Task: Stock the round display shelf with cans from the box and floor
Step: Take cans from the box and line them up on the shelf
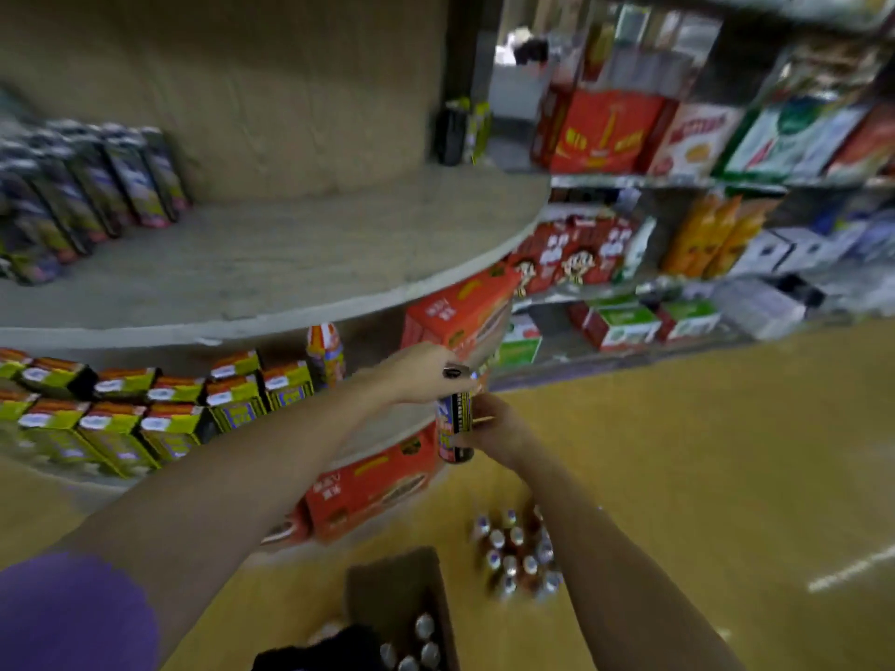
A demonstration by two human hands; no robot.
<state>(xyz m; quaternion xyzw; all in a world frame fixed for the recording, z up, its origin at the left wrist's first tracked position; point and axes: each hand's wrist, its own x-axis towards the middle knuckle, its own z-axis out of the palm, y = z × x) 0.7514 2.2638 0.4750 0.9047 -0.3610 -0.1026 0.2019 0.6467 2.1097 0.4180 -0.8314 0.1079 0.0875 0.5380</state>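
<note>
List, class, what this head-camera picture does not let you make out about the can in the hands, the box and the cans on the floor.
- Can: label unreadable, blurred; left hand covers its top, right hand one side.
- Box: cut by the bottom edge, so its can count is unknown.
- Floor cans: blurred, partly behind the right forearm.
- Top-shelf cans: cut by the left edge.

Dark can [455,431] with yellow-striped label; orange boxes [370,486]; yellow-green cartons [111,428]; purple sleeve [72,617]; yellow floor [702,452].
</note>
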